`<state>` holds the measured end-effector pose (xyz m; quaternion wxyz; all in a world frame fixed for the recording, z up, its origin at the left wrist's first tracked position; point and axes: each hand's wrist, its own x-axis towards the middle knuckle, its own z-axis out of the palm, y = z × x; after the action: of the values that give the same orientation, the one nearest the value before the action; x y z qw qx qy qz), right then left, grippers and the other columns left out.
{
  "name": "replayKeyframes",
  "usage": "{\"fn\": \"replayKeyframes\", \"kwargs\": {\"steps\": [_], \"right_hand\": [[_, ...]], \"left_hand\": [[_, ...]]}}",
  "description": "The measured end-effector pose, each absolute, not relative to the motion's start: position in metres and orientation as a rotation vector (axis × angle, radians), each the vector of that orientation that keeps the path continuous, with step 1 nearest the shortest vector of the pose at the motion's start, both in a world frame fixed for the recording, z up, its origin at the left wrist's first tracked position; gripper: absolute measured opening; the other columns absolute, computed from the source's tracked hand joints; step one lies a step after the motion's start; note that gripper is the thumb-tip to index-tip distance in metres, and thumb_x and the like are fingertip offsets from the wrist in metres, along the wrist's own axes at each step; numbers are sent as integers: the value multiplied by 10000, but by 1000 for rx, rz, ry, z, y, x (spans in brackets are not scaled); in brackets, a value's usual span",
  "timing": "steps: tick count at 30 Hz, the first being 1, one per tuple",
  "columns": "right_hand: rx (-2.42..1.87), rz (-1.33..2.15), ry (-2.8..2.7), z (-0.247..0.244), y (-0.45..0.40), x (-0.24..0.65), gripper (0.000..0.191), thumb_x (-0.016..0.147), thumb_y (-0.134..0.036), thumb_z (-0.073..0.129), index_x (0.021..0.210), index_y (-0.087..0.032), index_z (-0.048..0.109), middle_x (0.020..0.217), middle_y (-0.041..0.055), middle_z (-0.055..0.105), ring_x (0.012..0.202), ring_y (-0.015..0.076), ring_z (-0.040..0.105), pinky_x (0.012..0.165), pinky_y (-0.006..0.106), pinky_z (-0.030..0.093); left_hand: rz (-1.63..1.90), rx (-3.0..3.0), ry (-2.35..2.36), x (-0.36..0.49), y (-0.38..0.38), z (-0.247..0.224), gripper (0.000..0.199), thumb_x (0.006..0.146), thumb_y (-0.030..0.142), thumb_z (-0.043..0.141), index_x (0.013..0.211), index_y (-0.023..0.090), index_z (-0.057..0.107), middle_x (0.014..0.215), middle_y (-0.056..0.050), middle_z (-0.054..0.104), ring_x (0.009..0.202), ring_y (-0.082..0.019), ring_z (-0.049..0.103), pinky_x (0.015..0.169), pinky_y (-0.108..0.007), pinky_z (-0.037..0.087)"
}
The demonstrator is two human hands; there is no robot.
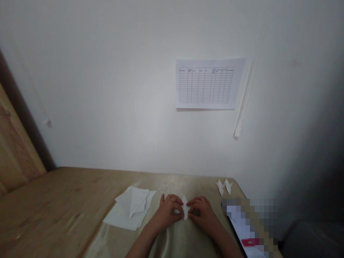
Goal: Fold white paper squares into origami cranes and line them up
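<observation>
While the left hand (170, 209) pinches a slim, pointed paper diamond (185, 207), the right hand (201, 210) pinches its opposite edge.

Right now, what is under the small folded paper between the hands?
The tan table covering shows around the small folded paper. Whatever lies directly beneath is covered by the paper, and fingers hide parts of its edges.

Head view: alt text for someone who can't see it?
The left hand and right hand pinch a small folded white paper over a table. White sheets lie to the left and two folded papers to the right; a printed grid sheet hangs on the wall behind.
</observation>
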<state>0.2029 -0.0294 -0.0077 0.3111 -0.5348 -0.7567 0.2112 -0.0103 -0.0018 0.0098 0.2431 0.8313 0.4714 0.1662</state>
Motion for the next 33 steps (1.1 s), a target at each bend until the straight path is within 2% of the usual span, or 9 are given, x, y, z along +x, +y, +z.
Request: {"fn": "replayKeyframes", "kwargs": {"steps": [7, 12, 18, 24, 27, 33], "right_hand": [[-1388, 564, -2016, -11, -29, 205, 87, 798, -235, 670, 823, -272, 745, 1141, 9, 740, 1157, 220, 585, 1109, 448, 302], [-1386, 574, -2000, -8, -30, 205, 55, 791, -301, 712, 819, -276, 752, 1142, 16, 739, 1165, 227, 588, 1094, 437, 326], [-1381, 602, -2012, -7, -28, 205, 173, 709, -374, 809, 843, -278, 759, 1141, 15, 738, 1158, 246, 584, 1096, 440, 324], [-1386, 529, -2019, -4, -32, 202, 113, 769, -338, 749, 858, -269, 744, 1110, 13, 742, 1156, 236, 573, 1084, 418, 321], [-1404, 466, -2032, -3, -33, 199, 104, 805, -293, 691, 898, -275, 736, 1081, 1, 745, 1229, 242, 526, 1127, 428, 266], [-1457, 421, -2035, -1, -34, 197, 153, 815, -239, 641, 939, -284, 718, 1057, -15, 745, 1312, 249, 467, 1204, 479, 66]], "left_hand": [[405, 2332, 1279, -8, -4, 9, 111, 885, 355, 641, 918, 346, 746, 1258, -5, 642, 1297, -255, 458, 1158, -668, 9], [397, 2332, 1281, -8, -6, 10, 115, 897, 342, 626, 931, 334, 736, 1239, 0, 637, 1291, -254, 462, 1166, -671, 6], [414, 2319, 1295, -7, -6, 10, 114, 905, 287, 599, 923, 322, 706, 1229, 8, 649, 1296, -250, 460, 1161, -680, 15], [449, 2312, 1375, -1, -6, 8, 177, 916, 208, 515, 957, 291, 665, 1214, 0, 664, 1261, -226, 489, 1174, -649, 67], [433, 2322, 1386, 0, -7, 7, 190, 917, 202, 490, 991, 287, 642, 1220, -3, 655, 1266, -225, 484, 1174, -654, 78], [502, 2324, 1361, 1, -9, 7, 209, 940, 215, 444, 1023, 290, 621, 1189, 1, 666, 1236, -206, 506, 1183, -645, 63]]}}
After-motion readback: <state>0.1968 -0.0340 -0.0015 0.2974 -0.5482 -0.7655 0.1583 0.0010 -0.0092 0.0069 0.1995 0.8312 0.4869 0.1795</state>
